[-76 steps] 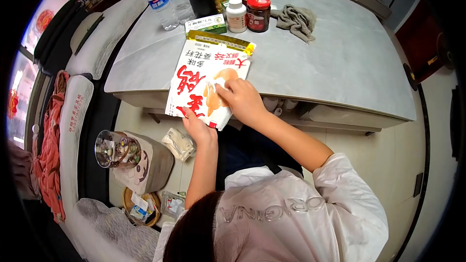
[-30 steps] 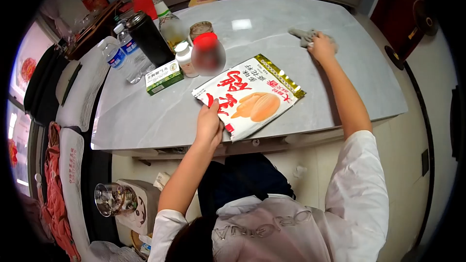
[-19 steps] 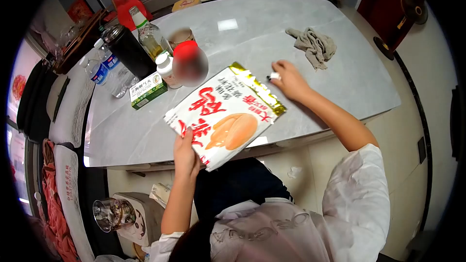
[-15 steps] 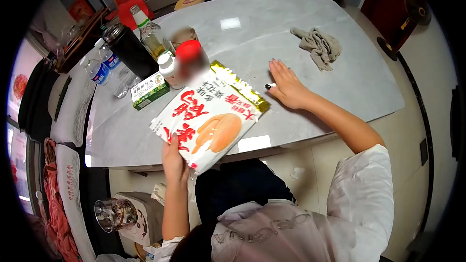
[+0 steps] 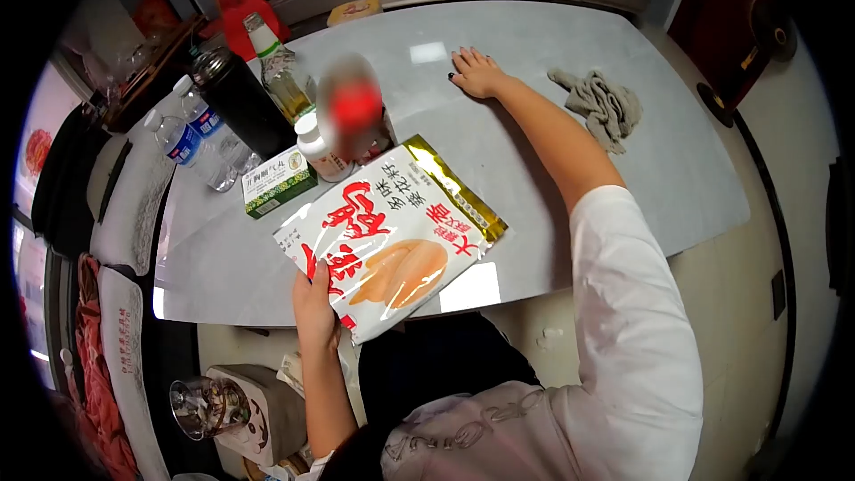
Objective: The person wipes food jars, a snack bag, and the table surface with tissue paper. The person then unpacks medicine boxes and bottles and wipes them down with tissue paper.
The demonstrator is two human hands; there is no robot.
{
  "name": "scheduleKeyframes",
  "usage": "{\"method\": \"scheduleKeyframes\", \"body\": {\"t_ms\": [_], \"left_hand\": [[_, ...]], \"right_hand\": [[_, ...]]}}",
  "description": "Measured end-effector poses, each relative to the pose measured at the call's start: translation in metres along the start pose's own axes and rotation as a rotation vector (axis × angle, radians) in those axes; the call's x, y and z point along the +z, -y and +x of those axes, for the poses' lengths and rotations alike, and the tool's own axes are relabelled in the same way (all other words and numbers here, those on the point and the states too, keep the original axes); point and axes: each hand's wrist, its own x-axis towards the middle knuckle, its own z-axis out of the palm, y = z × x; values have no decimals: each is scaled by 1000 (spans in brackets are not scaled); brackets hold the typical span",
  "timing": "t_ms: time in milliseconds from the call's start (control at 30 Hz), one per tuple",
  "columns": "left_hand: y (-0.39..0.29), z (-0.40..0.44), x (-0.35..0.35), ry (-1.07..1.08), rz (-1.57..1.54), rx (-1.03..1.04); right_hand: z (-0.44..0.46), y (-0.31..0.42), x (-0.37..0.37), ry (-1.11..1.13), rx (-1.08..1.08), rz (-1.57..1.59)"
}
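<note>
My left hand [image 5: 316, 307] grips the near left corner of a white bag of sunflower seeds [image 5: 374, 245] with red lettering and a gold top strip. The bag is tilted over the table's near edge, printed side up. My right hand [image 5: 478, 76] lies palm down on the grey table far from me, its fingers spread and nothing in it. A crumpled grey cloth [image 5: 598, 105] rests to the right of that hand. Beyond the bag stand a white pill bottle [image 5: 321, 150] and a blurred container with a red patch [image 5: 356, 105].
The glossy table [image 5: 668, 187] has a green-and-white box [image 5: 279, 183], two water bottles [image 5: 191, 147], a black flask [image 5: 245, 102] and a glass bottle [image 5: 285, 80] at its left. A clear plastic bin [image 5: 209, 408] sits on a stool below the near left edge.
My right hand has slid away from me across the table, toward its far side and left of the cloth. The sunflower seed bag stays in my left hand; the view has shifted slightly.
</note>
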Motion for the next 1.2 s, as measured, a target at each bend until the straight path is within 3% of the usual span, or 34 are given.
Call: {"method": "scheduleKeyframes", "body": {"t_ms": [133, 233, 333, 433, 567, 633, 700, 767, 867, 967, 1033, 1200], "left_hand": [[1, 1, 0, -17, 3, 3], [1, 2, -2, 3, 15, -3], [4, 4, -5, 30, 25, 28], [5, 2, -4, 62, 3, 56], [4, 1, -1, 46, -5, 55], [6, 3, -6, 51, 13, 62], [4, 1, -1, 47, -9, 71], [2, -1, 1, 50, -13, 73], [3, -2, 2, 50, -22, 105], [3, -1, 1, 71, -52, 100], [4, -1, 0, 75, -69, 97], [5, -1, -1, 27, -21, 61]], "right_hand": [[8, 5, 4, -103, 60, -27], [-16, 0, 10, -317, -89, -42], [-36, -12, 8, -128, -122, -9], [-44, -9, 11, -186, -128, 66], [-69, 12, -17, -96, -140, -9], [-115, 33, -30, -30, -203, -74], [-169, 40, -30, -144, -304, -104], [-228, 59, -55, -6, -303, -6], [-266, 60, -54, -33, -266, 33], [-231, 58, -62, 86, -251, 49], [-177, 41, -24, -110, -270, -17], [-16, 48, 4, 11, -232, 88]]}}
